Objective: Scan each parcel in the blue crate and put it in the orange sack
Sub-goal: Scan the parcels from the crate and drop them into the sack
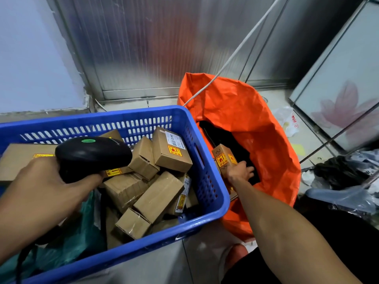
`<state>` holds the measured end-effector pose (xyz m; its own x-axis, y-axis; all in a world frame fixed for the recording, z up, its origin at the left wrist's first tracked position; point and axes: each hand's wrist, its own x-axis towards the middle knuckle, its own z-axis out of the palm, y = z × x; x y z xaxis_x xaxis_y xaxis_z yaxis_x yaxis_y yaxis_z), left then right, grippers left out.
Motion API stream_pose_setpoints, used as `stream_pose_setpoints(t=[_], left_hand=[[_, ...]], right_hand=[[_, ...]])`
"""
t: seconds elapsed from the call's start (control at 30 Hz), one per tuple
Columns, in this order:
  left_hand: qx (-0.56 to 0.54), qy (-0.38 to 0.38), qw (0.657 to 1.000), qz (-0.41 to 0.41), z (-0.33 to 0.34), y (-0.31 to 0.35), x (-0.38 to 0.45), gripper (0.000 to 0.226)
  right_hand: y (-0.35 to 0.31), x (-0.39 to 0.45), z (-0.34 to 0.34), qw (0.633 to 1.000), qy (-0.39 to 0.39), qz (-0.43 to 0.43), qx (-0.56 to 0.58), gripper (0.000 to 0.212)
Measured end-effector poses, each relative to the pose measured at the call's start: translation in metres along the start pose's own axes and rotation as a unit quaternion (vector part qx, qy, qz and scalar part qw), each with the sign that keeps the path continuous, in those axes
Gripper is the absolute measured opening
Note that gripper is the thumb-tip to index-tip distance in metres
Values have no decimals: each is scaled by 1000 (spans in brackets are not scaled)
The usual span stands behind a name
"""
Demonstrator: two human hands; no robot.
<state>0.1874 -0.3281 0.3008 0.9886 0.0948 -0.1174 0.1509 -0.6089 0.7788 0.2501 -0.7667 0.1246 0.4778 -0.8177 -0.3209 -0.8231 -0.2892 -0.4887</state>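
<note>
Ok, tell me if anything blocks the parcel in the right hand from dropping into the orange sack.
Nothing visible does: the right hand already holds the parcel inside the open mouth of the orange sack, past the blue crate wall.

a single head-worn wide-angle view looks forward and steeply down from close above, the blue crate at lower left, the orange sack just right of it, metal wall panels curving across the top.

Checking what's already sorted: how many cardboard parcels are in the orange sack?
1 visible: a cardboard parcel inside the orange sack, at the right hand; others may be hidden.
</note>
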Motion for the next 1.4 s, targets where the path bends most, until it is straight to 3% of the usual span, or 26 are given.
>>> stream_pose_setpoints(t=[0.1,0.27,0.43,0.53,0.67,0.73,0.83,0.9,0.93,1.0,1.13,1.2,1.4], left_hand=[[16,-30,999,13,-3,16,-2,43],[14,10,1000,12,-4,40,-10,48],[20,11,1000,10,-11,53,-8,44],[23,7,1000,13,-15,57,-8,47],[58,30,997,41,-16,63,-13,38],[69,37,996,50,-18,67,-15,36],[56,28,997,43,-17,67,-14,33],[39,27,998,37,-17,65,-12,31],[33,27,998,36,-17,63,-11,30],[26,26,999,32,-16,62,-10,29],[31,22,999,30,-15,61,-8,31],[34,24,999,34,-12,59,-5,33],[29,20,999,31,-12,56,-4,27]], right_hand=[[-19,-3,-7,998,37,-50,16,40],[-60,-23,-17,980,56,-135,135,20],[-92,-57,-15,962,22,-170,213,25],[-102,-77,-14,939,58,-277,197,20],[-94,-111,2,822,42,-566,40,12],[-87,-135,14,768,-26,-639,-37,7],[-76,-172,26,694,-206,-656,-213,12],[-67,-186,35,621,-281,-634,-365,43],[-62,-190,40,591,-298,-623,-418,62],[-58,-192,48,571,-315,-603,-458,88],[-62,-181,57,502,-266,-612,-549,108],[-60,-172,57,500,-245,-614,-560,112],[-58,-151,40,602,-253,-561,-508,110]])
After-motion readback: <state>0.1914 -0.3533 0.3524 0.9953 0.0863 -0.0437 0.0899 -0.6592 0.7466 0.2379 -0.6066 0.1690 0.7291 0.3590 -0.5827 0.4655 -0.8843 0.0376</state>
